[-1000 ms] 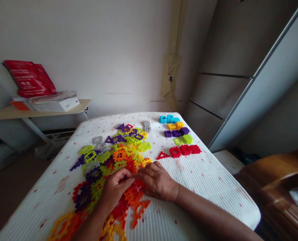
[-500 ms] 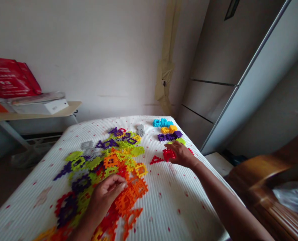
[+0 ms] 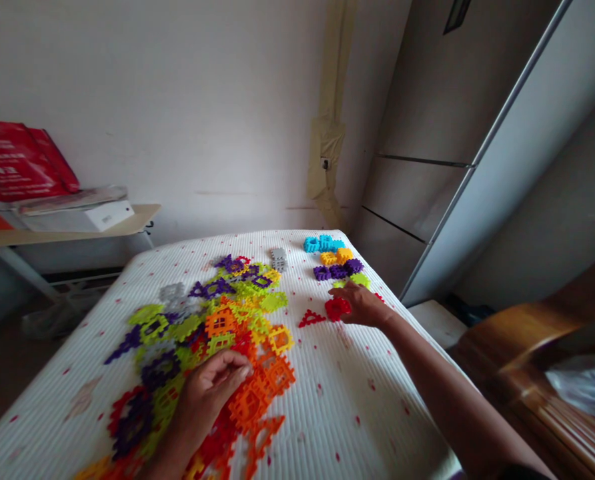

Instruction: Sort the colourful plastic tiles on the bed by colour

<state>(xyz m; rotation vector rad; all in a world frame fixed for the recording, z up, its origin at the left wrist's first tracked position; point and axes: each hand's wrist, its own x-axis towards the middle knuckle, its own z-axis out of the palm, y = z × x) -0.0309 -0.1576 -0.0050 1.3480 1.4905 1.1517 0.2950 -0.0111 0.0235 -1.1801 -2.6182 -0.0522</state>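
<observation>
My left hand (image 3: 212, 390) hovers over a heap of mixed plastic interlocking pieces, fingers curled toward the thumb and nothing visible between them. Beneath and beside it lie orange pieces (image 3: 250, 402), with an orange window piece (image 3: 221, 322) farther up the heap. Over on the right, my right hand (image 3: 361, 305) has its thumb and fingers around a red interlocking piece (image 3: 337, 308) at the bed surface; the hand covers part of it. A red triangular piece (image 3: 311, 319) lies just left of that. Lime green pieces (image 3: 360, 279) show behind my right fingers.
Sorted groups stand beyond my right hand: purple pieces (image 3: 337, 271), yellow pieces (image 3: 336, 257) and blue pieces (image 3: 323, 243). A grey stack (image 3: 278, 259) sits between them and the heap. A wardrobe (image 3: 427, 147) borders the bed (image 3: 327, 400); a side table (image 3: 142, 217) holds a red bag (image 3: 22, 160).
The red piece at my right hand has shifted and now shows a flatter, rounder top. Both hands stay in nearly the same place; the view has turned slightly.
</observation>
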